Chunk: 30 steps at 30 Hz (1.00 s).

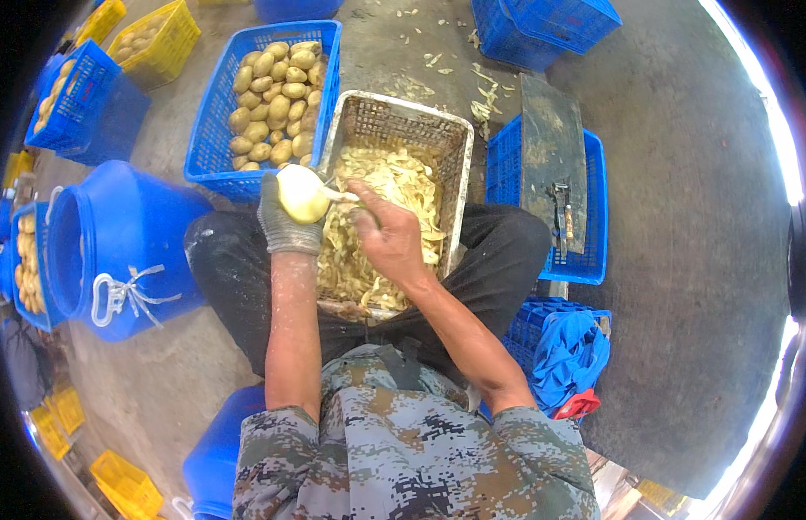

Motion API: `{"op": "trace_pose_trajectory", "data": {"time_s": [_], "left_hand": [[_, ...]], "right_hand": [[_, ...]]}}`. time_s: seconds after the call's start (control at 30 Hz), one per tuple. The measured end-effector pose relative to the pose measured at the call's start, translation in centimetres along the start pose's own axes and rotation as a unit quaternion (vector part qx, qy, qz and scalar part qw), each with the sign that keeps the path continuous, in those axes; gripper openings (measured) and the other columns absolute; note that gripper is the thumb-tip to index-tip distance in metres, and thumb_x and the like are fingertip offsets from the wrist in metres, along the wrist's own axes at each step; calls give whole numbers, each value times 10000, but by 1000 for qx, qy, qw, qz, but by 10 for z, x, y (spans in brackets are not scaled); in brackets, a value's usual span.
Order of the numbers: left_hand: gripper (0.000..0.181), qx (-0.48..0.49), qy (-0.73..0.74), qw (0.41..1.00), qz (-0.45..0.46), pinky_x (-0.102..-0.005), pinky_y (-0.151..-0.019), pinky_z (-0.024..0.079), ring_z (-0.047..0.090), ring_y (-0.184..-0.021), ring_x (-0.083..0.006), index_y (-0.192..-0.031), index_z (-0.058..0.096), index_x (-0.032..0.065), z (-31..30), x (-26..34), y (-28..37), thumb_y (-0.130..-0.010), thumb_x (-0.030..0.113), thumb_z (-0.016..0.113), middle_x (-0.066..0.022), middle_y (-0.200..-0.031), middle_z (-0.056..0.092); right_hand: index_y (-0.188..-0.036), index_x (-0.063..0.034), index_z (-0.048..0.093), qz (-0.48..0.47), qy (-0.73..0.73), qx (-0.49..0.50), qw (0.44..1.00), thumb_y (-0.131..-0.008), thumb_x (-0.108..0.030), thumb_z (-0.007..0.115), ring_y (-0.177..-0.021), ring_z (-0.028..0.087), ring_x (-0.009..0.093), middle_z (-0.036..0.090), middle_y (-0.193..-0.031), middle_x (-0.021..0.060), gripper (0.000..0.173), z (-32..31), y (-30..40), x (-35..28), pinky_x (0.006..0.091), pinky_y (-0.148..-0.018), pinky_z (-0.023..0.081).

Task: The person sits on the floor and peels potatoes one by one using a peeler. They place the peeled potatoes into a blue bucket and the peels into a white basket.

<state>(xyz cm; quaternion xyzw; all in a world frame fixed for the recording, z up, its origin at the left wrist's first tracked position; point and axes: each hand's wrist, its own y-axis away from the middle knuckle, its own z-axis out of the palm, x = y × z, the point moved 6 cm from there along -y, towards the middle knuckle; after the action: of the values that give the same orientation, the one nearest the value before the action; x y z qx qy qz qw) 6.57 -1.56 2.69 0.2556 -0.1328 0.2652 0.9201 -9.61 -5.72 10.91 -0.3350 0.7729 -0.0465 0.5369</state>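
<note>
My left hand [289, 224], in a grey knit glove, holds a peeled pale potato [303, 194] beside the near corner of the blue potato crate. My right hand [391, 235] is bare and closed around a small peeling tool [378, 219], mostly hidden by the fingers and blurred. A pale strip, perhaps peel [341, 196], reaches from the potato to the right fingertips. Beneath both hands, between my knees, stands a dirty white plastic crate [464, 169] heaped with potato peelings [396, 175].
A blue crate [214, 104] of unpeeled potatoes [279, 107] stands ahead. Left of my knee lies a tilted blue barrel [149, 227]. On the right, a board [551, 143] bearing small tools spans another blue crate [596, 208]. Peel scraps [484, 101] litter the floor.
</note>
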Motion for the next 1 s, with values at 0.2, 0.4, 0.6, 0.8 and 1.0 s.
{"op": "trace_pose_trajectory", "data": {"time_s": [0.2, 0.4, 0.6, 0.8, 1.0], "left_hand": [[399, 18, -78, 997, 18, -412, -733, 550, 626, -834, -267, -1105, 543, 35, -37, 1, -14, -860, 323, 671, -113, -962, 611], [405, 60, -59, 996, 34, -399, -753, 545, 620, -861, -260, -1094, 547, 10, -38, 2, -14, -861, 317, 672, -112, -966, 611], [422, -3, -60, 998, 31, -404, -767, 545, 629, -867, -266, -1071, 553, 10, -47, 10, -14, -835, 339, 672, -124, -973, 620], [481, 25, 94, 995, 29, -474, -809, 533, 626, -898, -307, -1092, 561, 33, -10, 9, 9, -797, 412, 603, -145, -984, 629], [587, 27, 32, 997, 63, -470, -810, 532, 633, -905, -342, -1097, 556, -26, -16, 6, -6, -811, 486, 544, -187, -988, 643]], "right_hand": [[-1197, -226, 633, -2, 212, -90, 973, -780, -178, 684, -493, 549, 275, 496, -618, 115, 423, 13, 22, -28, 399, -431, 417], [-1177, -235, 653, -22, 198, -75, 977, -748, -160, 709, -473, 487, 261, 444, -594, 94, 440, -12, 17, -28, 378, -439, 390], [-1172, -249, 650, -70, 201, -118, 970, -766, -170, 696, -521, 538, 263, 459, -601, 92, 416, 10, 8, -28, 385, -449, 416], [-1297, -157, 576, 63, 15, -64, 996, -821, -100, 615, -689, 648, 267, 675, -1052, 189, 481, -9, 28, 17, 343, -645, 519], [-1264, -52, 579, 179, -98, -73, 976, -848, -94, 573, -976, 661, 278, 650, -1108, 219, 418, 32, 4, -3, 339, -837, 500]]}}
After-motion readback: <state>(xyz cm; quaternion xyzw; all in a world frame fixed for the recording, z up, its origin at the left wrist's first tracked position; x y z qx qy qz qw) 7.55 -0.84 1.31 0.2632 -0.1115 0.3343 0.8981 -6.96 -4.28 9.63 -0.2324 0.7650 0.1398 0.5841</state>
